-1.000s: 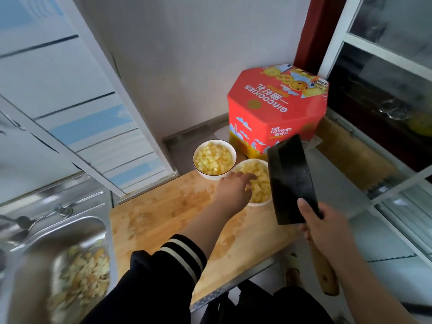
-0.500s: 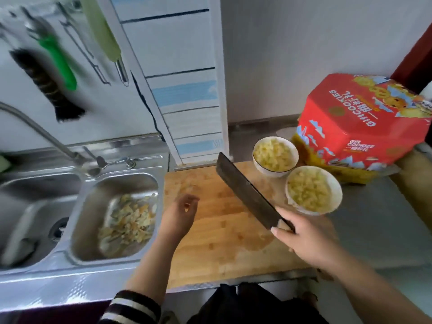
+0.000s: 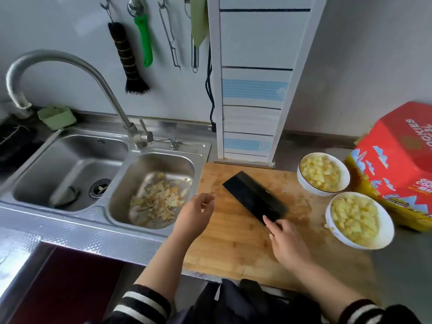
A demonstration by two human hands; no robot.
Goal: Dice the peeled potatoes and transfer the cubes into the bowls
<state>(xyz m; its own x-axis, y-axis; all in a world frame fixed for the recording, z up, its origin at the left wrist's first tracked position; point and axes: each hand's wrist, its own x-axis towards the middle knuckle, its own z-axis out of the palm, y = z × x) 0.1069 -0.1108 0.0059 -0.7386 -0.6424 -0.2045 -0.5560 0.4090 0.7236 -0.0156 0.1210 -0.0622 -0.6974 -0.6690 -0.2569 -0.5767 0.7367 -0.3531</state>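
Right hand (image 3: pixel 286 242) grips the cleaver (image 3: pixel 254 198) w/ fingers curled round the handle, blade flat over the cutting board (image 3: pixel 233 242) (prob. parking it). Left hand (image 3: pixel 195 215) hovers empty, fingers loosely curled. Potato cubes fill both bowls: far bowl (image 3: pixel 323 174), near bowl (image 3: pixel 360 219).

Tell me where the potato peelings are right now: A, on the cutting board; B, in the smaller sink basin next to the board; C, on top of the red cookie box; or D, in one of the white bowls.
B: the potato peelings lie piled in the smaller sink basin left of the cutting board, while both white bowls hold only yellow cubes.
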